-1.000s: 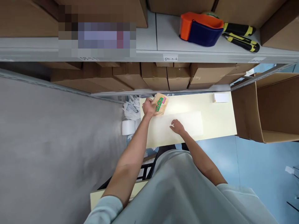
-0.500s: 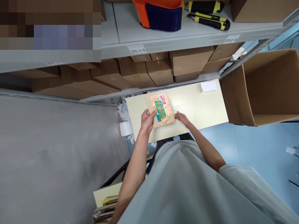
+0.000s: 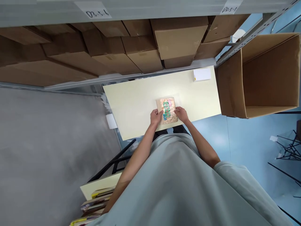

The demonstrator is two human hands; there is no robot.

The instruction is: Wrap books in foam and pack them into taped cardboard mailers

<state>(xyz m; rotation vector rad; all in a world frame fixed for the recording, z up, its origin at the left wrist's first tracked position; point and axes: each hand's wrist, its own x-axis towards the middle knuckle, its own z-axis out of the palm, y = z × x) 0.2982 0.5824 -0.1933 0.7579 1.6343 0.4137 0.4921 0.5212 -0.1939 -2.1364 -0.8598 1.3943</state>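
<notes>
A small book point(image 3: 168, 110) with an orange-toned cover, a green panel and pink and blue patches is held over the pale tabletop point(image 3: 136, 106). Its left strip is plain brown. My left hand point(image 3: 156, 117) is closed on the left edge, thumb on top of the cover. At the opposite edge, my right hand point(image 3: 181, 114) pinches the book, its thumb also on the cover. Fingers beneath the book are hidden. Farther back on the tabletop lies a small white box point(image 3: 202, 74).
A shelf rack with several cardboard boxes point(image 3: 181, 40) runs along the far side. To the right stands a large open carton point(image 3: 231, 84). A white roll point(image 3: 111, 121) sits by the table's left end. Books point(image 3: 96, 204) are stacked at lower left, near a black frame point(image 3: 113, 161).
My right hand has come onto the book's right edge, where it was just beside it before. The view has tilted down, so the cutters on the upper shelf are out of sight.
</notes>
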